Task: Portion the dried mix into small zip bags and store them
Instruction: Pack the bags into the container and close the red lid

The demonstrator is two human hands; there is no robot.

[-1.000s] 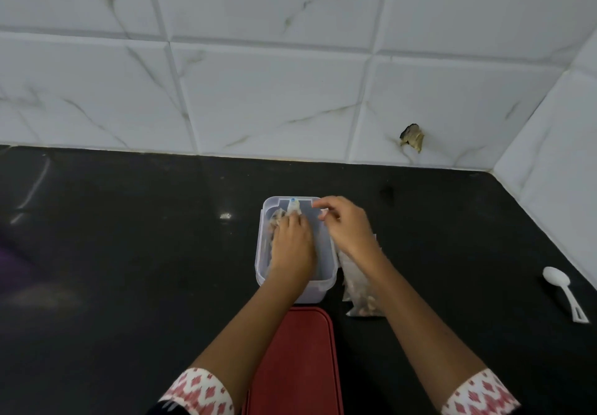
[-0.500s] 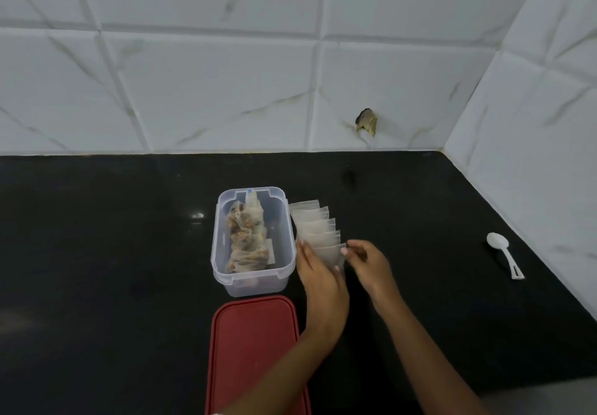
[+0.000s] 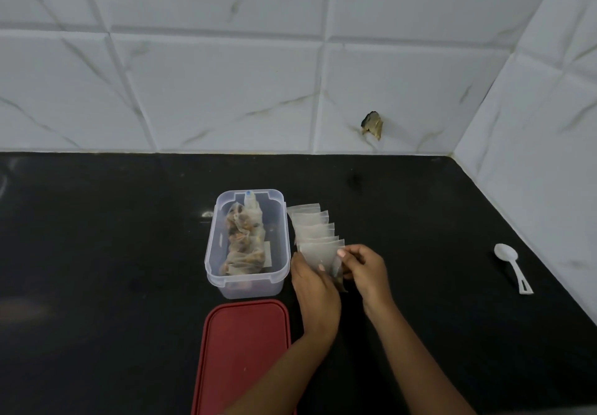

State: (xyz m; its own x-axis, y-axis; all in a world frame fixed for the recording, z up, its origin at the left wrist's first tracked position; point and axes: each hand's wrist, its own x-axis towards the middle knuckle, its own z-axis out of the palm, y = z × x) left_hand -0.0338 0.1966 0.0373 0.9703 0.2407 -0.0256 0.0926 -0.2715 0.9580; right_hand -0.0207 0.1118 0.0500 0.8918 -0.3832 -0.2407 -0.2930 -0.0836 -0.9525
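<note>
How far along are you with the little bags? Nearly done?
Partly done. Several filled bags already stand in the clear tub. Right now the left hand and right hand pinch the front bag of a row of bags lying beside the tub. Those are not yet stored, and the red lid lies off, in front of the tub.

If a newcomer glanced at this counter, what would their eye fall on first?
Probably the red lid, the one bright colour on the black counter, lying on the near side of the clear container packed with filled bags. Next, the fanned row of small zip bags right of the container, where the left hand and right hand hold the nearest bag. A white spoon lies far right.
</note>
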